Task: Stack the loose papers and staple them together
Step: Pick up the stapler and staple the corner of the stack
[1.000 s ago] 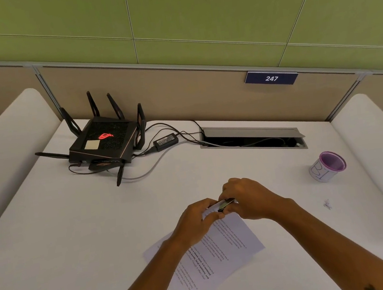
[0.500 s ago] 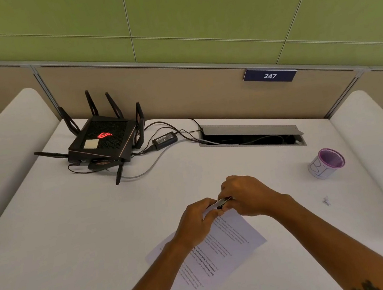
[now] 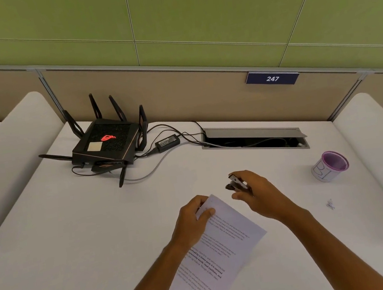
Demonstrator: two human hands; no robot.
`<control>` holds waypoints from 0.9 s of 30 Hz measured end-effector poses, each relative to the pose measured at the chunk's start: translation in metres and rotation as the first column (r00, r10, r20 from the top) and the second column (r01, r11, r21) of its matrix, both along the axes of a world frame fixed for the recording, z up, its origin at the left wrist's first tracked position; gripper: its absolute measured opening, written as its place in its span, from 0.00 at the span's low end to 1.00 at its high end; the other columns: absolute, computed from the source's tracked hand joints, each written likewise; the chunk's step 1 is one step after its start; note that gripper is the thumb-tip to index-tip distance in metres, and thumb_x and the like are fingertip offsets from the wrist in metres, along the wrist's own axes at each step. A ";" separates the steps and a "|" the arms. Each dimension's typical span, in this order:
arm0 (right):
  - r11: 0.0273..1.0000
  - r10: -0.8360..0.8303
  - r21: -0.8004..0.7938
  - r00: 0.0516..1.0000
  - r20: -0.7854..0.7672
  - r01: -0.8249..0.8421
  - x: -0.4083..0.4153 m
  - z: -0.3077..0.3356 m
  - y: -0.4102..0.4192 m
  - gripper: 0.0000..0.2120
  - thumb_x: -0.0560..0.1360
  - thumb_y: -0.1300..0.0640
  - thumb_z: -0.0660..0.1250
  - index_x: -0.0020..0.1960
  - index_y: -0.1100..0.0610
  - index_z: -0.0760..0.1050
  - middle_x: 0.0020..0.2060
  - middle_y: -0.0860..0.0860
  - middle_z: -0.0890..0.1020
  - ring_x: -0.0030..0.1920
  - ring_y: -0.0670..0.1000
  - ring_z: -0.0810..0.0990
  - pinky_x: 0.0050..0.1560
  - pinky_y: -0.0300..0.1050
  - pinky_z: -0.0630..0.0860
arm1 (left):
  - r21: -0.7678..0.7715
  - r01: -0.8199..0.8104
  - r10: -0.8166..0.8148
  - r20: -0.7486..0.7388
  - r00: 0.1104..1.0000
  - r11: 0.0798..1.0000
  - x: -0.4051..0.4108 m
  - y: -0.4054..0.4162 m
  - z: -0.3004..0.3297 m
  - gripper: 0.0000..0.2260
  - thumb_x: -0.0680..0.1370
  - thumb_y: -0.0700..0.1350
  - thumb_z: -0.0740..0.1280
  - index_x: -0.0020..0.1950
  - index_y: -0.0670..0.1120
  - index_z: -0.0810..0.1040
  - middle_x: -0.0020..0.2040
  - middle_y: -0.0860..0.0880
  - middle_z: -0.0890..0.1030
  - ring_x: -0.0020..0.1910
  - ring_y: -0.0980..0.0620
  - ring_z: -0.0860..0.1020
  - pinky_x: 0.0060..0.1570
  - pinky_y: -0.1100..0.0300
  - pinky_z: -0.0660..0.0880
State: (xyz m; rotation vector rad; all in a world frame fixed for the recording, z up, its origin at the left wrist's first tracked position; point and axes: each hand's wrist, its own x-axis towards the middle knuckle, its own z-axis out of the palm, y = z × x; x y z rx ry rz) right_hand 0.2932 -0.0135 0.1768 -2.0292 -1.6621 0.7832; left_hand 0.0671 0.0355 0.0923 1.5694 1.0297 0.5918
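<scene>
White papers [image 3: 226, 245] are pinched at one corner by the left hand [image 3: 192, 221]; a small stapler [image 3: 237, 183] is gripped by the right hand [image 3: 259, 194]

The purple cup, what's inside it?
The purple cup lies tipped on the desk, its mouth turned toward the camera. Only its ribbed purple inner wall shows, with nothing visible inside. The deepest part is too dim to tell.
</scene>
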 end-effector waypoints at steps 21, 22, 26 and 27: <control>0.836 -0.402 0.156 0.782 -0.477 0.525 -0.110 -0.018 -0.067 0.20 0.74 0.40 0.70 0.65 0.38 0.74 0.51 0.32 0.83 0.53 0.30 0.81 0.48 0.22 0.75 | -0.038 -0.285 0.286 0.231 0.930 0.958 0.019 -0.037 0.049 0.08 0.83 0.51 0.67 0.60 0.56 0.84 0.53 0.59 0.88 0.52 0.56 0.87 0.49 0.60 0.86; 0.827 -0.409 0.147 0.761 -0.504 0.542 -0.110 -0.018 -0.067 0.20 0.73 0.39 0.69 0.64 0.37 0.75 0.50 0.32 0.84 0.53 0.32 0.82 0.49 0.25 0.77 | -0.014 -0.272 0.267 0.236 0.934 0.962 0.020 -0.040 0.053 0.07 0.83 0.51 0.67 0.59 0.60 0.83 0.51 0.62 0.88 0.52 0.57 0.87 0.50 0.61 0.85; 0.811 -0.392 0.073 0.633 -0.668 0.581 -0.108 -0.014 -0.072 0.15 0.73 0.41 0.70 0.59 0.38 0.77 0.48 0.35 0.86 0.50 0.41 0.85 0.52 0.44 0.86 | 0.087 -0.238 0.216 0.211 0.953 0.967 0.021 -0.047 0.063 0.10 0.83 0.54 0.64 0.61 0.61 0.82 0.60 0.62 0.85 0.61 0.64 0.82 0.60 0.62 0.82; 0.807 -0.393 0.054 0.605 -0.693 0.587 -0.107 -0.013 -0.073 0.15 0.73 0.42 0.71 0.59 0.39 0.79 0.49 0.37 0.87 0.50 0.43 0.86 0.52 0.47 0.86 | 0.111 -0.236 0.210 0.207 0.955 0.965 0.021 -0.049 0.064 0.12 0.83 0.55 0.64 0.62 0.59 0.83 0.61 0.60 0.85 0.62 0.63 0.81 0.61 0.61 0.82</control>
